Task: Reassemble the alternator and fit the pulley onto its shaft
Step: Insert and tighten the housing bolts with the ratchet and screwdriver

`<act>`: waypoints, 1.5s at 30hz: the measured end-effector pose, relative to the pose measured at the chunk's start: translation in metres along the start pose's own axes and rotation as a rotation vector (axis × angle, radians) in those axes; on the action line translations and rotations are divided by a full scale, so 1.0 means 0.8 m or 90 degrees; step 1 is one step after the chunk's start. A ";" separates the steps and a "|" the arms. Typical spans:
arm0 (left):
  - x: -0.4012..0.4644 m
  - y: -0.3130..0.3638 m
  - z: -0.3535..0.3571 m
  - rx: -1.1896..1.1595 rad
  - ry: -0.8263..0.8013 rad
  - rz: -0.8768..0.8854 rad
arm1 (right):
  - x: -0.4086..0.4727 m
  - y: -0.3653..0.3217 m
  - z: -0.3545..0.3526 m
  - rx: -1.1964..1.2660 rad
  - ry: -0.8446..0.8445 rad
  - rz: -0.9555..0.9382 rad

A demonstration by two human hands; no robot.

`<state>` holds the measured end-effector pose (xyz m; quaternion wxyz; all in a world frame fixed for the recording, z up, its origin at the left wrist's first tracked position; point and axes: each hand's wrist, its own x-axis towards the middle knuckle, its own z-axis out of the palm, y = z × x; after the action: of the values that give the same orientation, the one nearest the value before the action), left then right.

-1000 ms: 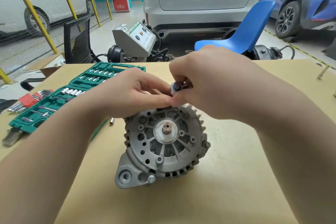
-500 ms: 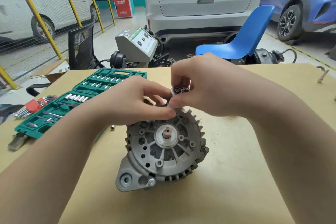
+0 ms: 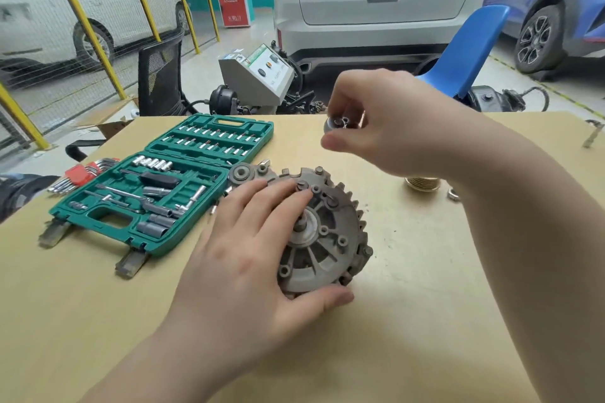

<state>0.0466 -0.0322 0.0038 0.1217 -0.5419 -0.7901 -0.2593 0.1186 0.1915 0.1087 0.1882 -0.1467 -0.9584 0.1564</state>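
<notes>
The alternator (image 3: 322,235) sits mid-bench (image 3: 442,321), face up, shaft showing. The left hand (image 3: 255,258) lies spread across its near-left side, fingers straight on the housing, thumb against the near rim. Above and behind it, clear of the casting, the right hand (image 3: 386,127) pinches a small metal socket-like piece (image 3: 337,124). The pulley (image 3: 421,181) stands just right of the alternator, under the right wrist

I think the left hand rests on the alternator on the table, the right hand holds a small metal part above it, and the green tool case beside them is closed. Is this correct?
Not quite. In the head view the green tool case lies open, with its sockets and bits showing. The rest holds: the left hand rests on the alternator on the table, and the right hand holds a small metal part above it.
</notes>
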 end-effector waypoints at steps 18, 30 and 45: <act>0.075 -0.087 -0.058 -0.248 -0.130 0.082 | -0.033 -0.026 -0.035 -0.053 -0.097 -0.057; 0.130 -0.046 -0.028 -0.333 -0.219 0.081 | -0.042 -0.046 -0.026 -0.090 -0.108 -0.106; 0.155 -0.051 -0.016 -0.340 -0.185 0.089 | -0.038 -0.040 -0.024 -0.127 -0.074 -0.048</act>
<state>-0.0392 0.0478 0.0616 -0.1216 -0.6391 -0.6638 -0.3689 0.1460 0.1569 0.1278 0.1222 -0.1190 -0.9834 0.0616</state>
